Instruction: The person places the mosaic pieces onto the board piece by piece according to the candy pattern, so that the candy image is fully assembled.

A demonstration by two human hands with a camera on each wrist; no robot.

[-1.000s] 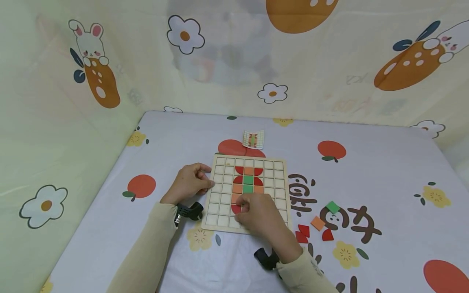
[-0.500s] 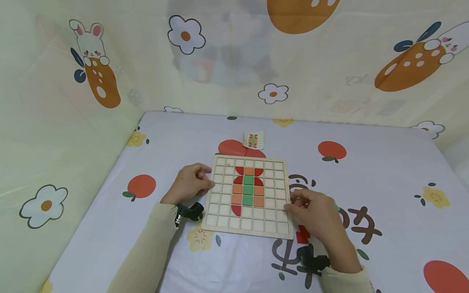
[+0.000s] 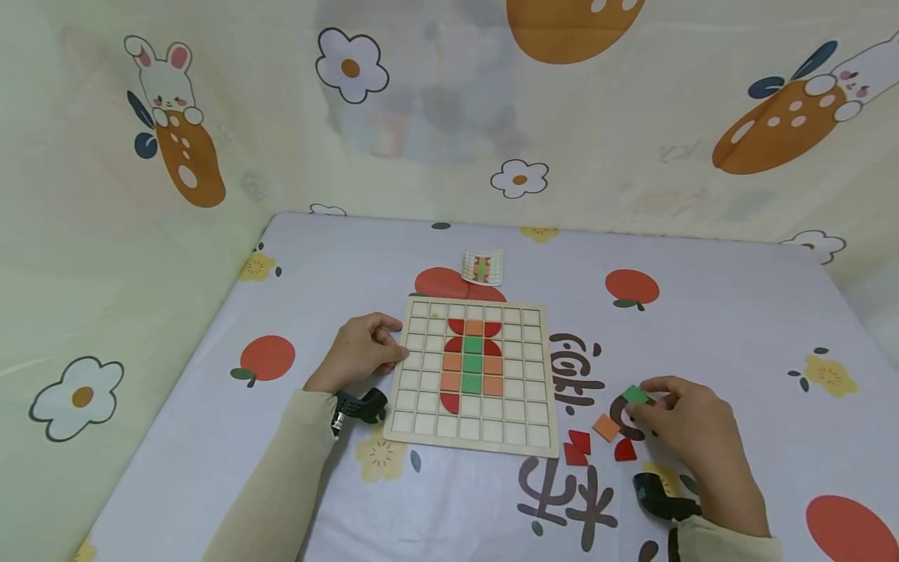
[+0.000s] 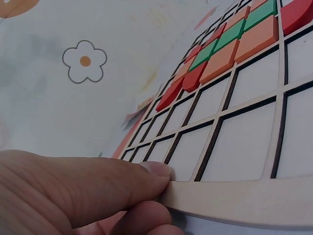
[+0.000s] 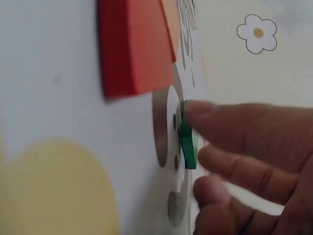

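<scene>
My left hand [image 3: 358, 349] pinches the left edge of a wooden grid board [image 3: 426, 400]; in the left wrist view the thumb [image 4: 156, 170] lies on its rim with fingers curled beneath. Green tiles [image 3: 473, 364] fill a central column of the board, with orange tiles [image 3: 494, 365] and rounded red tiles [image 3: 450, 403] around them. Off to the board's right, my right hand [image 3: 695, 429] has thumb and fingertips on a loose green square tile [image 3: 635, 394]. Seen from the right wrist, the thumb presses one face of that green tile [image 5: 188, 142].
Between board and right hand lie a loose orange tile [image 3: 606, 427], a red quarter-round tile [image 3: 625, 450] and a pair of red tiles [image 3: 577, 448]. A small pattern card [image 3: 483, 268] sits behind the board. A printed curtain [image 3: 421, 117] hangs at the table's back.
My right hand leaves the board's lower middle, passes its right edge and reaches the loose green tile. A green tile and an orange one now show where it was. My left hand stays put.
</scene>
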